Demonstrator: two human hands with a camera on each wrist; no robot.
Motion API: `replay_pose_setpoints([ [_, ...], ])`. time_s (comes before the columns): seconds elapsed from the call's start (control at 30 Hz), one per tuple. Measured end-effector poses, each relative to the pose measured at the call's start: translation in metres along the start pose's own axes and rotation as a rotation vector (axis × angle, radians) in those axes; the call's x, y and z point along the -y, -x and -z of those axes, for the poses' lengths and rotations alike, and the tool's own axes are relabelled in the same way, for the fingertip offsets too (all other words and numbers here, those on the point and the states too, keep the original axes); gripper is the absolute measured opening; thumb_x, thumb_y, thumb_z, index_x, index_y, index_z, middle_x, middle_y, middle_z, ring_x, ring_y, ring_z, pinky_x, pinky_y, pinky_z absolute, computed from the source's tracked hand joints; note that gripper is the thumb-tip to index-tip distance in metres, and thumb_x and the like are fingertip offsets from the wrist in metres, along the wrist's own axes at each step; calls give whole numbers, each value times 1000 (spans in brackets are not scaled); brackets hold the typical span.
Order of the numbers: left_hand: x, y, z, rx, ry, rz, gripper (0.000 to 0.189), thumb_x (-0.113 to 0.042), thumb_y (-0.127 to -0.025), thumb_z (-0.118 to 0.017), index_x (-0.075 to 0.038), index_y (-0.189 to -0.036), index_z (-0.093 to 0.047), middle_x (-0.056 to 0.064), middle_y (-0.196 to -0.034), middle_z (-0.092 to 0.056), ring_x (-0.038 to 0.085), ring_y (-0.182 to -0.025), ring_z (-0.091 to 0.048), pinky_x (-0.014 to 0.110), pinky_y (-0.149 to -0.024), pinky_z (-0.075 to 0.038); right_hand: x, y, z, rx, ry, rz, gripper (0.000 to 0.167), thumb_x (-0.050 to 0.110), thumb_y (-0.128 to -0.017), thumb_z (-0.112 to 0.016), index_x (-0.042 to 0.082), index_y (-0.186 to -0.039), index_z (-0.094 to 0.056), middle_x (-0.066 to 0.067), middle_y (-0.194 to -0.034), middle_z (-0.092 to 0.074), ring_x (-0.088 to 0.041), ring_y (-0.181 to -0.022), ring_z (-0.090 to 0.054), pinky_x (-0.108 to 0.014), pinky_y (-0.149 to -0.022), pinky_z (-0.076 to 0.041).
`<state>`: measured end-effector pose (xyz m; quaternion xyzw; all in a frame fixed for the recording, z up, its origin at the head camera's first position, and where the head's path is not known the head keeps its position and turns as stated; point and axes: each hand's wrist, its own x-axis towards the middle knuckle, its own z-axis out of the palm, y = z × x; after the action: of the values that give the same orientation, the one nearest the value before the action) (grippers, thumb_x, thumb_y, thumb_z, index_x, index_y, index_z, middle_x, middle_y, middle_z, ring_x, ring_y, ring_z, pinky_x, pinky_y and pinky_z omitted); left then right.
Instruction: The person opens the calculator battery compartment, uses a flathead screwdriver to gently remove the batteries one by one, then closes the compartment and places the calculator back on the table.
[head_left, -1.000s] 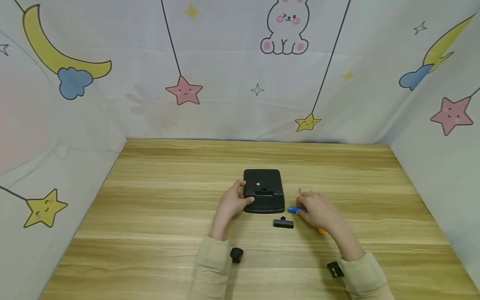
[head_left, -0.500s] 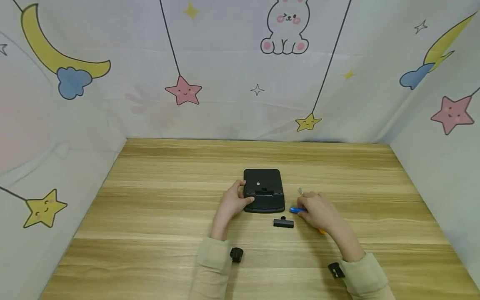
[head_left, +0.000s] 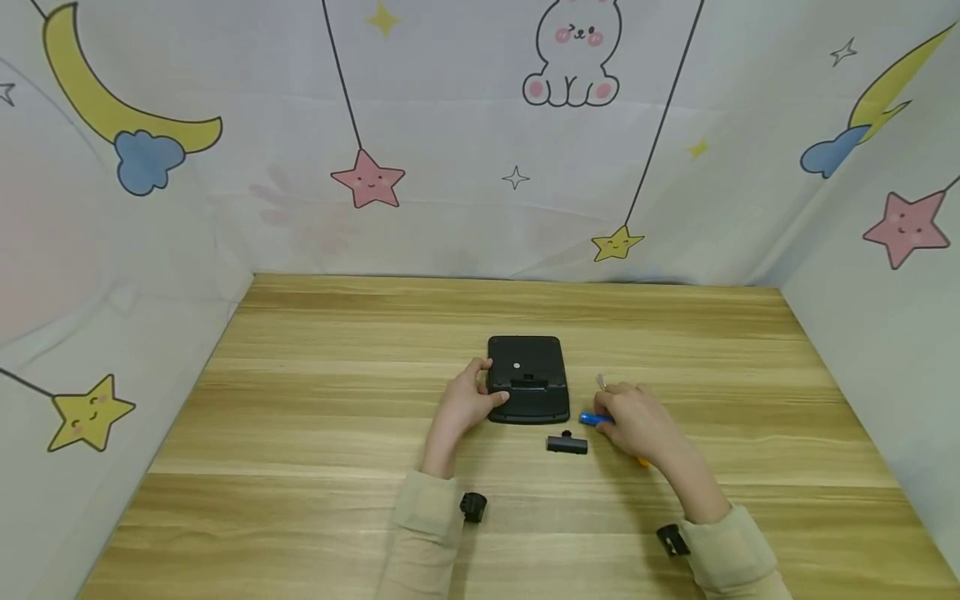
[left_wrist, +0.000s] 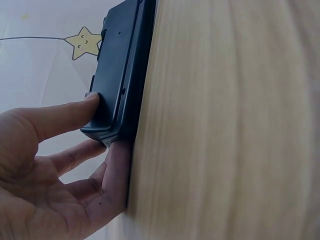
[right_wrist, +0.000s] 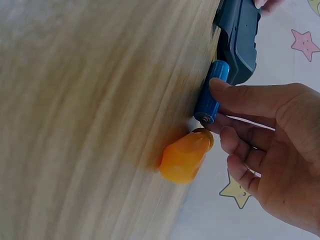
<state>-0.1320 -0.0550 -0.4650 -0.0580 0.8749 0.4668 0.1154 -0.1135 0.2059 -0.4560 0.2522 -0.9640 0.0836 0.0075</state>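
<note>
A black calculator (head_left: 536,358) lies back side up on the table, with a recess at the middle of its back. My left hand (head_left: 461,404) grips its left edge, thumb on top and fingers at the side. To the right, my right hand (head_left: 637,421) pinches a blue battery (right_wrist: 212,95) between thumb and fingers, low over the wood. Beneath that hand is a screwdriver with an orange handle (right_wrist: 185,157); its metal shaft (head_left: 601,382) pokes out beyond the fingers, the middle hidden. A small black battery cover (head_left: 567,445) lies just below the calculator.
The wooden table (head_left: 337,358) stretches around both hands. A white cloth (head_left: 450,225) printed with stars and a rabbit stands behind it and along both sides. Black wrist mounts (head_left: 473,507) sit at both sleeves.
The battery and right hand have shifted very slightly to the right since the first frame. The left hand and calculator stay in place.
</note>
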Motion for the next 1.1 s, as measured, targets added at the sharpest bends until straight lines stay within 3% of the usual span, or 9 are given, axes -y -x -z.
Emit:
replay_pose_setpoints([
  [0.5,0,0,0,5,-6,2,57,-20,-85,-73,-14,-137,-50,9,-85,-55,20,-71,-47,28,-60,-36,6,-2,2,-1,-42,-16,14,19,-78,-79,17,-80,-65,4,-82,-64,-15,-80,-57,-35,-74,-42],
  [0.63,1,0,0,5,-4,3,57,-20,-85,-73,-14,-137,-50,9,-86,-56,20,-71,-48,28,-60,-36,14,-3,5,-34,-67,43,13,19,-79,-78,15,-87,-69,2,-86,-68,-16,-83,-61,-37,-76,-48],
  [0.77,0,0,1,3,1,6,57,-20,-85,-73,-14,-136,-51,10,-87,-57,20,-73,-49,28,-60,-37,23,-4,4,-52,-74,111,13,18,-78,-79,13,-87,-70,3,-83,-67,-12,-75,-59,-35,-73,-49],
  [1.1,1,-1,0,0,-12,-3,57,-21,-84,-74,-13,-136,-51,8,-84,-55,19,-70,-47,28,-60,-36,35,-3,-4,8,-51,113,17,24,-77,-80,14,-86,-70,5,-81,-65,-11,-77,-58,-35,-75,-47],
])
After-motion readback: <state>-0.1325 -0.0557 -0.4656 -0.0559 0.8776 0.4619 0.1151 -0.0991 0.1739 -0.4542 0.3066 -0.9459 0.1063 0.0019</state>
